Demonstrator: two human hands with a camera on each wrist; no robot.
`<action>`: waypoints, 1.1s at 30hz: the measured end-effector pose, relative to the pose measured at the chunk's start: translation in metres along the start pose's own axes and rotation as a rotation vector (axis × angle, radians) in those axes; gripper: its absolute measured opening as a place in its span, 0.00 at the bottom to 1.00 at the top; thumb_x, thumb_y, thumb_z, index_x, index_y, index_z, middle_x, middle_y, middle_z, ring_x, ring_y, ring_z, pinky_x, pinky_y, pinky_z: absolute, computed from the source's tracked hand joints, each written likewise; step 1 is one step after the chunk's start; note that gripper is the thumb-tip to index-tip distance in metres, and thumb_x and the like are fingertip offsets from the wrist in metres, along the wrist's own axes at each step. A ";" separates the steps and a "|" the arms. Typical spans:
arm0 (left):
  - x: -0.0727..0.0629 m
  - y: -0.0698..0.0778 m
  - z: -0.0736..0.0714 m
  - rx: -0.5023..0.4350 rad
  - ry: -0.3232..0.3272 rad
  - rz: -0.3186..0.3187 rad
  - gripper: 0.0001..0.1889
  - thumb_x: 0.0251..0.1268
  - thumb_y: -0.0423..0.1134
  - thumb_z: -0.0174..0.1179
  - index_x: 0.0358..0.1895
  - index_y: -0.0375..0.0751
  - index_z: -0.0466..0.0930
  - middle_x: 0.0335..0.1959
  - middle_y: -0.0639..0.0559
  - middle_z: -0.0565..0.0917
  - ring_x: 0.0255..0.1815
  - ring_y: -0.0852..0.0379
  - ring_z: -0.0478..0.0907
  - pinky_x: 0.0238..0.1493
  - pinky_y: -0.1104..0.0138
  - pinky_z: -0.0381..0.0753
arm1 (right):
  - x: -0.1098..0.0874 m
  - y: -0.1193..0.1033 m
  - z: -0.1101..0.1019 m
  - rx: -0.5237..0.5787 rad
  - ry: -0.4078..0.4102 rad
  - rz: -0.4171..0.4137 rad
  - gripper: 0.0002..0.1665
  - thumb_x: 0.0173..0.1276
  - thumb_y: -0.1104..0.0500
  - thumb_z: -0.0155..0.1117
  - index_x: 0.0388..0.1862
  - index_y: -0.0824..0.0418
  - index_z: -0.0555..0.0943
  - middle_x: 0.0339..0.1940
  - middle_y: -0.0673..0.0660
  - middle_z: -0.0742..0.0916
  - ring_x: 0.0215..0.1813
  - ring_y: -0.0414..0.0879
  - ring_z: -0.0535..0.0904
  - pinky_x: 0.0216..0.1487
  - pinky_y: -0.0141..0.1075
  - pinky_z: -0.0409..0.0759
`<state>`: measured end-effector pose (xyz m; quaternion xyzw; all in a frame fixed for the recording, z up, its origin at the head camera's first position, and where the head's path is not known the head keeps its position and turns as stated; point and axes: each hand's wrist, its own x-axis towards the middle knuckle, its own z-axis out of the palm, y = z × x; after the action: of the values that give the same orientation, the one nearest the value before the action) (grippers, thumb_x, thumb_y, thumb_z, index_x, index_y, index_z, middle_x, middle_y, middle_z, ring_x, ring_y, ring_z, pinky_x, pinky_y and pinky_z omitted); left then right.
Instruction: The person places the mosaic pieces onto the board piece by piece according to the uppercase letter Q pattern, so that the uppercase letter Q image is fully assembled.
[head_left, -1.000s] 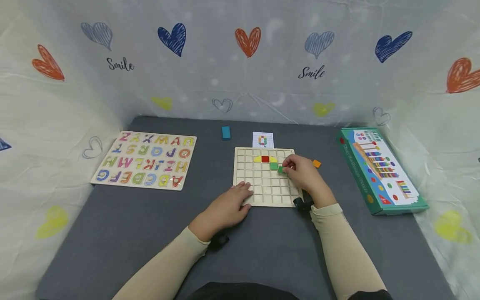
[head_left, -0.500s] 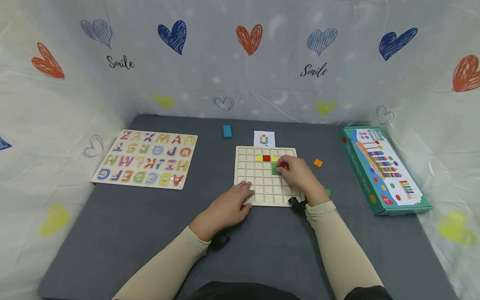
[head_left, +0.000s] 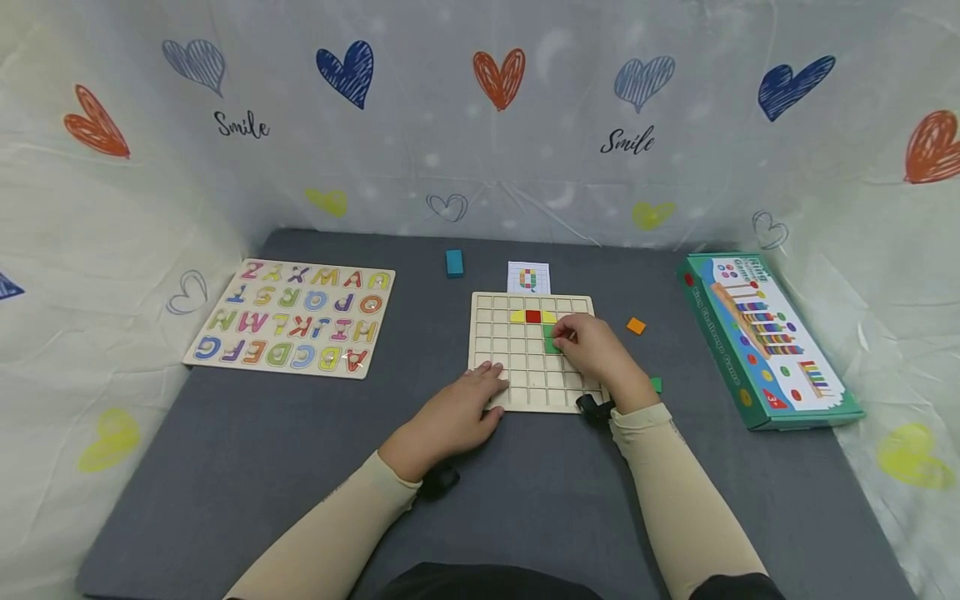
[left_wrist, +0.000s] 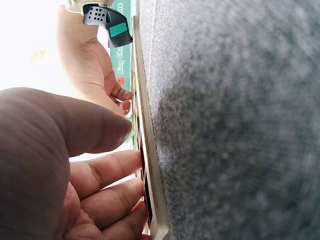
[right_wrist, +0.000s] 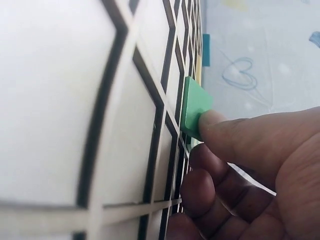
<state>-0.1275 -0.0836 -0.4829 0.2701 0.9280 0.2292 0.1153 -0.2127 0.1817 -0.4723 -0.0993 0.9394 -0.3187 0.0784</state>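
Green tile (right_wrist: 194, 106), pinched in right grip (head_left: 597, 346): press down level into board (head_left: 495, 342) directly beneath; steady same with relaxed, empty left grip (head_left: 452, 413).

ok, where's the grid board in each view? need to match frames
Head: grid board at centre, right hand over its right side.
Left wrist: grid board edge-on, narrow strip mostly left of centre.
Right wrist: grid board close up, filling the left side.
Shared landmark: right hand.
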 end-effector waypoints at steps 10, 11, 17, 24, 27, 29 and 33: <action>0.001 0.000 -0.001 0.006 -0.001 -0.007 0.27 0.84 0.44 0.61 0.78 0.40 0.76 0.86 0.45 0.68 0.89 0.48 0.60 0.89 0.50 0.61 | 0.000 0.002 0.002 -0.005 -0.005 0.014 0.05 0.82 0.62 0.66 0.49 0.60 0.88 0.43 0.58 0.88 0.43 0.52 0.81 0.50 0.47 0.82; 0.001 0.000 -0.001 0.006 0.000 -0.006 0.26 0.84 0.44 0.61 0.78 0.40 0.76 0.86 0.45 0.68 0.89 0.48 0.60 0.89 0.50 0.62 | 0.000 0.002 0.003 -0.007 -0.003 0.013 0.05 0.82 0.62 0.66 0.49 0.60 0.88 0.43 0.58 0.88 0.43 0.52 0.81 0.50 0.47 0.82; 0.001 0.000 -0.001 0.007 -0.002 -0.005 0.26 0.83 0.44 0.61 0.78 0.40 0.77 0.86 0.44 0.68 0.89 0.48 0.60 0.89 0.49 0.62 | 0.000 0.001 0.003 -0.011 0.010 0.026 0.03 0.81 0.61 0.68 0.46 0.59 0.87 0.39 0.57 0.88 0.40 0.52 0.80 0.46 0.44 0.80; 0.001 0.001 -0.001 0.012 -0.006 -0.008 0.26 0.84 0.44 0.61 0.78 0.40 0.77 0.86 0.45 0.68 0.89 0.48 0.60 0.89 0.49 0.62 | -0.004 0.000 -0.001 0.007 0.002 0.031 0.04 0.82 0.59 0.68 0.46 0.58 0.87 0.40 0.57 0.88 0.41 0.52 0.80 0.46 0.44 0.79; 0.001 0.002 -0.002 0.006 -0.006 -0.009 0.26 0.83 0.44 0.61 0.78 0.40 0.77 0.86 0.44 0.68 0.89 0.48 0.60 0.89 0.49 0.61 | -0.006 0.001 -0.009 0.029 0.001 0.030 0.06 0.82 0.57 0.66 0.48 0.58 0.88 0.43 0.57 0.88 0.42 0.52 0.80 0.45 0.43 0.79; 0.000 0.002 -0.002 0.004 -0.004 -0.010 0.26 0.83 0.44 0.61 0.78 0.40 0.77 0.85 0.44 0.69 0.89 0.47 0.60 0.89 0.49 0.61 | -0.009 0.004 -0.018 0.052 0.012 0.040 0.09 0.83 0.57 0.65 0.51 0.59 0.88 0.45 0.59 0.88 0.43 0.53 0.80 0.44 0.43 0.79; 0.000 0.002 -0.002 0.015 -0.004 -0.010 0.26 0.84 0.44 0.61 0.78 0.40 0.77 0.85 0.44 0.69 0.89 0.48 0.60 0.89 0.49 0.61 | -0.017 0.014 -0.042 0.078 0.068 0.076 0.13 0.86 0.55 0.62 0.57 0.60 0.87 0.49 0.61 0.88 0.44 0.55 0.79 0.43 0.44 0.79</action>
<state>-0.1274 -0.0823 -0.4801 0.2666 0.9309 0.2213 0.1161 -0.2068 0.2205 -0.4466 -0.0496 0.9315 -0.3550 0.0621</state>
